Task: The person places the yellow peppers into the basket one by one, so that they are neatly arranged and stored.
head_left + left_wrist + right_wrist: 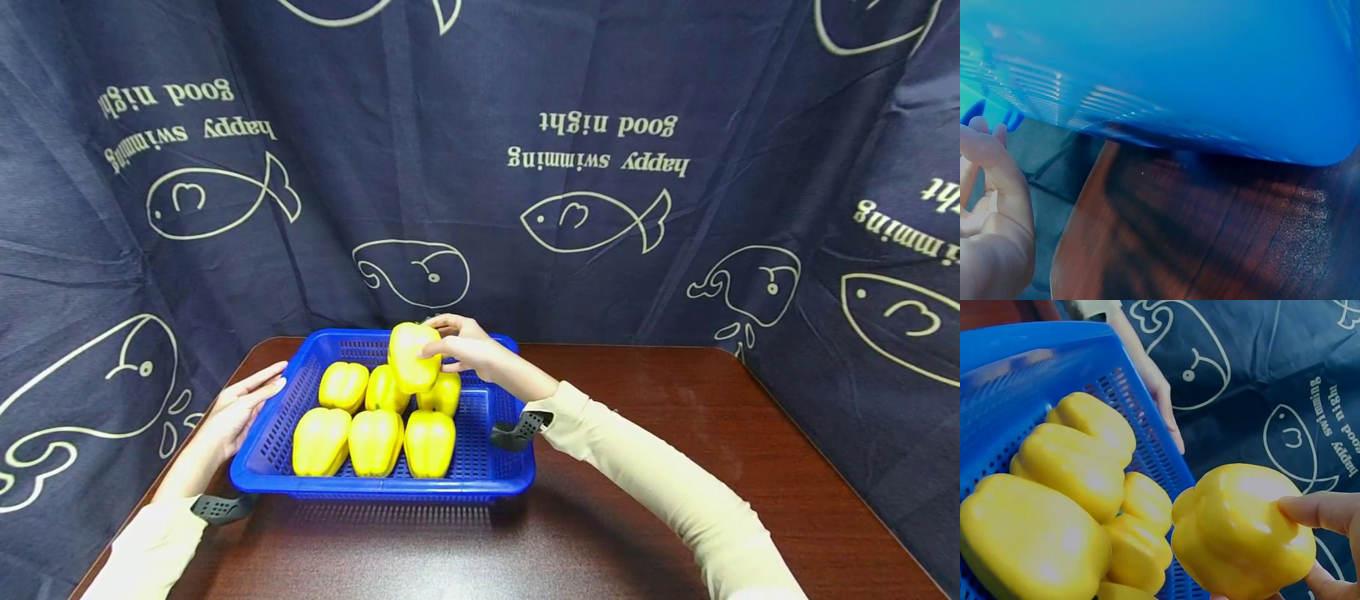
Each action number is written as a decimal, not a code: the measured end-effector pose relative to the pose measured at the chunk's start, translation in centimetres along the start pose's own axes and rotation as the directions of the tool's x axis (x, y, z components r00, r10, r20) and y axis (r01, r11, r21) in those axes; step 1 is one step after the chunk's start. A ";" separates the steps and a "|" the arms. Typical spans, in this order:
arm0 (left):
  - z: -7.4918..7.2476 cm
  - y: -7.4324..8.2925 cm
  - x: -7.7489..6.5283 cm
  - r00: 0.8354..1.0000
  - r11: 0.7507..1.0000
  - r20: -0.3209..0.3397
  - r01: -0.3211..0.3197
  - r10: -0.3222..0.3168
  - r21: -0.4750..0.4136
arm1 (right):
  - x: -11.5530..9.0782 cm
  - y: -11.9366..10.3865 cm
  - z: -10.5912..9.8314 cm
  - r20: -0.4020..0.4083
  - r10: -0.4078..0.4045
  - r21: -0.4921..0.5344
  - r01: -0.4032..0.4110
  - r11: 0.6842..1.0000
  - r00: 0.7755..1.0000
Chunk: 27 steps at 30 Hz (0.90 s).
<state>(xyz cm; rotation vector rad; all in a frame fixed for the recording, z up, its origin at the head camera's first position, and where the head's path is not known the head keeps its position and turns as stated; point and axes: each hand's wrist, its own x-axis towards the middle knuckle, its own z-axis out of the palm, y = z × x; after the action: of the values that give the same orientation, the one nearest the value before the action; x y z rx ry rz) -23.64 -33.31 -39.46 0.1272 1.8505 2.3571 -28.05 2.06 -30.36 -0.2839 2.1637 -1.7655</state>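
My right hand (468,346) holds a yellow bell pepper (414,358) over the far side of a blue plastic basket (480,485). In the right wrist view the thumb presses one side of this bell pepper (1241,531), and other fingers show only partly beneath it. My left hand (238,408) is at the basket's left side, fingers nearly straight along the outside of the wall. The left wrist view shows that hand (997,212) beside the basket wall (1210,75). Several more yellow bell peppers (321,442) sit in the basket in two rough rows.
The basket stands on a brown wooden table (637,500). Dark blue curtains (480,167) with fish and whale drawings hang behind the table and at both sides. A black strap (517,429) is on the right wrist and another (223,507) on the left.
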 end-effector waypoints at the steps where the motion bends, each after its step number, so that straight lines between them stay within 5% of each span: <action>1: 0.0 0.0 0.0 1.000 1.000 0.001 -0.002 0.002 -0.004 | 0.1 0.0 0.3 -0.001 0.005 0.006 -0.005 1.000 1.000; 27: 0.0 -0.2 0.2 1.000 0.999 0.006 -0.016 0.016 -0.049 | 3.1 0.7 6.3 -0.029 0.055 0.011 -0.055 0.998 0.998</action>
<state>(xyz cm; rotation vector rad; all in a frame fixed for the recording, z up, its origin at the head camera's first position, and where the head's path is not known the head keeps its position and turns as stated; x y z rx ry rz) -23.80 -33.25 -39.71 0.1439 1.7940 2.4080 -28.52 -4.69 -32.52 -0.1946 2.1609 -1.7607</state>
